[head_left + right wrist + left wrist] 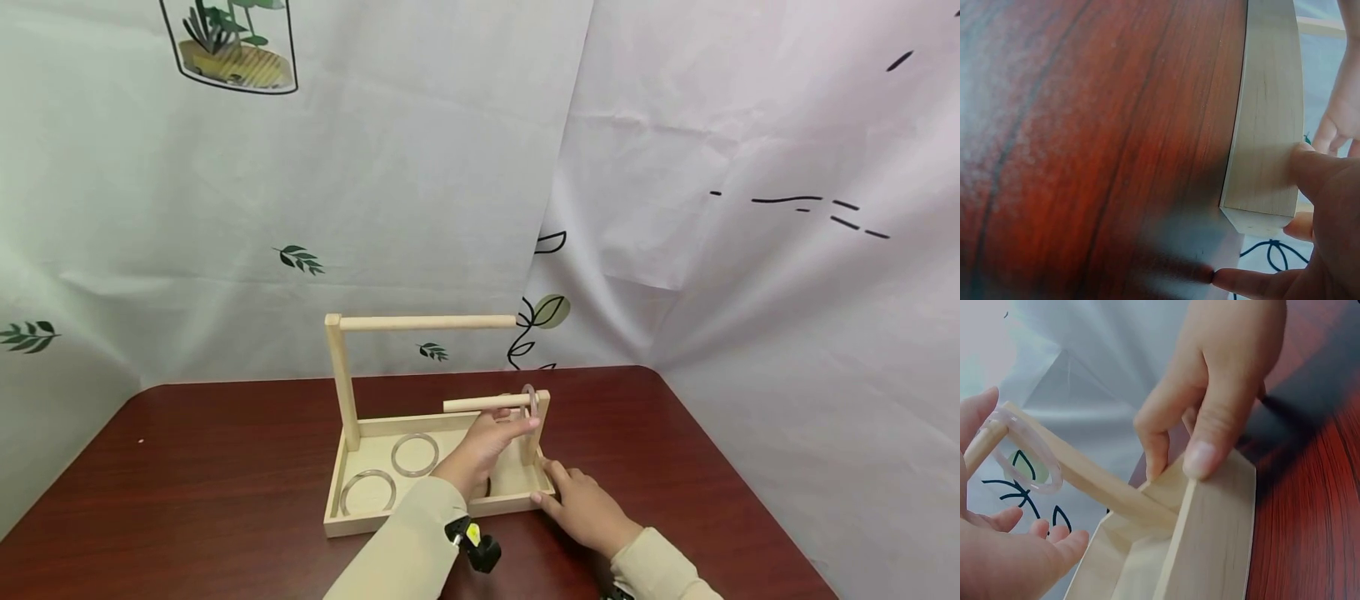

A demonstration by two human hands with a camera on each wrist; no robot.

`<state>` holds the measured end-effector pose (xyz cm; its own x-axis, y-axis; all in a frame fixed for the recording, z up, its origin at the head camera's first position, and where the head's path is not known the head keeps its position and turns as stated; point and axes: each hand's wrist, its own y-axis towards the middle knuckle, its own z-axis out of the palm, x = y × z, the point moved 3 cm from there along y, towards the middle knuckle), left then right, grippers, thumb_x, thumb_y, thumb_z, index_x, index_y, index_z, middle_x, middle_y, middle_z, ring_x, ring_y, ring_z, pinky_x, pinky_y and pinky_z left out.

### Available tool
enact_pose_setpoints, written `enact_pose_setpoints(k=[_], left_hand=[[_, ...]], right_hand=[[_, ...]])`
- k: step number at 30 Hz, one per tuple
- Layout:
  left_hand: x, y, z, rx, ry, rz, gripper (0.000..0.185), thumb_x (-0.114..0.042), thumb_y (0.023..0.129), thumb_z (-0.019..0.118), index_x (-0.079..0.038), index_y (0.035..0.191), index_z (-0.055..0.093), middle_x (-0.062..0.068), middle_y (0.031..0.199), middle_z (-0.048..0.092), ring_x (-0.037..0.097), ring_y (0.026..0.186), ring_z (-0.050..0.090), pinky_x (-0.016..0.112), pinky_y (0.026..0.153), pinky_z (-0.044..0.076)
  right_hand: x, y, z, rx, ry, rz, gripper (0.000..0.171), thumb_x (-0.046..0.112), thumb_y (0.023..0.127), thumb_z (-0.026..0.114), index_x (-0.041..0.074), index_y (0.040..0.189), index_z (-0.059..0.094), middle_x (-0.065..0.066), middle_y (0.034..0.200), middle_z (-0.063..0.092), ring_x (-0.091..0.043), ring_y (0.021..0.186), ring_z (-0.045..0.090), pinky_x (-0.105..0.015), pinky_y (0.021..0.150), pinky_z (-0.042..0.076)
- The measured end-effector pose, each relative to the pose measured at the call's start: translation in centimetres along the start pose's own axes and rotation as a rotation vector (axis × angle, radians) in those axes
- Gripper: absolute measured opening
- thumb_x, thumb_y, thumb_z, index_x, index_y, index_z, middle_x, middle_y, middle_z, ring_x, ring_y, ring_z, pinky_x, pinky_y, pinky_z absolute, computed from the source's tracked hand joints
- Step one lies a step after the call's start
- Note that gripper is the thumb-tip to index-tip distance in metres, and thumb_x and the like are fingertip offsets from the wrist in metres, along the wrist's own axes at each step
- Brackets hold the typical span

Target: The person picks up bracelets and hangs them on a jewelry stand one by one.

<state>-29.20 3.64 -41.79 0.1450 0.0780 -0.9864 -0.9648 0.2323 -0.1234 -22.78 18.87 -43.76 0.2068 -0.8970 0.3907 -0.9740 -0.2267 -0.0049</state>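
A pale wooden rack stands on the table, its tray [401,521] carrying two posts with a horizontal rod each. On the lower rod [480,404] hangs a clear ring [1032,450], close to the short post [1091,469]. My left hand [483,446] is reached over the tray to this ring, fingers spread loosely around rod and ring, one fingertip right at the ring's edge. With thumb on the front wall and fingers on the right side, my right hand [588,508] grips the tray's front right corner. Two more clear rings [415,455] lie in the tray's left half.
The upper rod [427,322] extends rightward from the tall left post [342,383], above the tray. Dark red wood forms the table [187,483]. A white printed curtain [420,167] hangs behind it. A black wrist device [476,546] sits on my left sleeve.
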Motion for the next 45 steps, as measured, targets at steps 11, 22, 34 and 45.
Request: enact_pose_setpoints(k=[11,22,34,45], left_hand=[[0.0,-0.8,-1.8,-0.012,0.211,0.001,0.095,-0.033,0.077,0.079,0.004,0.148,0.027,0.023,0.148,0.035,0.041,0.135,0.033,0.054,0.107,0.034],[0.0,-1.5,-4.2,0.013,0.437,0.014,0.096,-0.035,0.075,0.081,0.007,0.145,0.03,0.024,0.147,0.03,0.04,0.133,0.035,0.053,0.108,0.031],[-0.8,-2.3,-6.0,0.055,0.739,0.144,0.094,-0.026,0.072,0.083,0.005,0.145,0.034,0.034,0.149,0.022,0.045,0.136,0.03,0.054,0.109,0.029],[-0.9,-2.5,-7.6,0.079,0.935,0.179,0.092,-0.024,0.07,0.085,-0.001,0.145,0.037,0.028,0.146,0.029,0.044,0.136,0.027,0.061,0.101,0.035]], right_hand=[[0.0,-0.1,-0.1,0.004,-0.008,0.013,0.056,0.043,0.091,0.062,0.013,0.137,0.049,-0.023,0.118,0.059,-0.04,0.108,0.057,-0.057,0.084,0.047],[-0.2,-0.1,0.1,0.01,-0.014,0.019,0.057,0.045,0.091,0.061,0.013,0.137,0.049,-0.023,0.118,0.059,-0.04,0.108,0.057,-0.056,0.084,0.047],[-0.3,-0.2,0.2,-0.012,-0.023,0.008,0.057,0.044,0.091,0.062,0.013,0.136,0.05,-0.022,0.115,0.06,-0.04,0.105,0.058,-0.056,0.083,0.048],[-0.3,-0.1,0.2,-0.013,-0.029,0.009,0.057,0.044,0.091,0.062,0.013,0.137,0.049,-0.022,0.116,0.06,-0.039,0.106,0.058,-0.056,0.083,0.048]])
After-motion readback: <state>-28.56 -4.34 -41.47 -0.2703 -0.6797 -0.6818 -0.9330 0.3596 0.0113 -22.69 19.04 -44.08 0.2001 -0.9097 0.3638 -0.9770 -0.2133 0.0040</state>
